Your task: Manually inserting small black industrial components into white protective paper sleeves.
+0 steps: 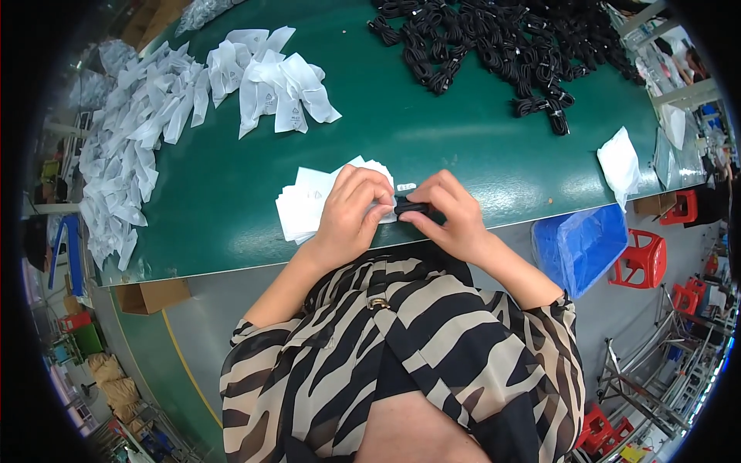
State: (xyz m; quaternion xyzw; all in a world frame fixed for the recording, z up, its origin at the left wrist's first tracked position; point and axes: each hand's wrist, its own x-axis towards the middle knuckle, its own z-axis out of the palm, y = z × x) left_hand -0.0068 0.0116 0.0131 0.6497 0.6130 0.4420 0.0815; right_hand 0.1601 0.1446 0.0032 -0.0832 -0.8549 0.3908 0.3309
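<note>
Both hands meet near the front edge of the green table. My right hand [451, 216] is closed round a black cable bundle [411, 207], its fingers pinching the bundle from the right. Pinched in my left hand [352, 214] is the edge of a small white bag [387, 218], at the bundle's left end. How far the bundle sits inside the bag is hidden by the fingers. Under and beside my left hand lies a fanned stack of flat white bags [299, 205]. A small white label [406, 187] lies just beyond the bundle.
Filled white bags [282, 91] lie at the far left, beside a long heap of more white bags [127, 154]. Coiled black cables [494, 42] are piled at the back right. One white bag [620, 166] hangs near the right edge, above a lined blue bin [580, 248]. Red stools [642, 259] stand beyond.
</note>
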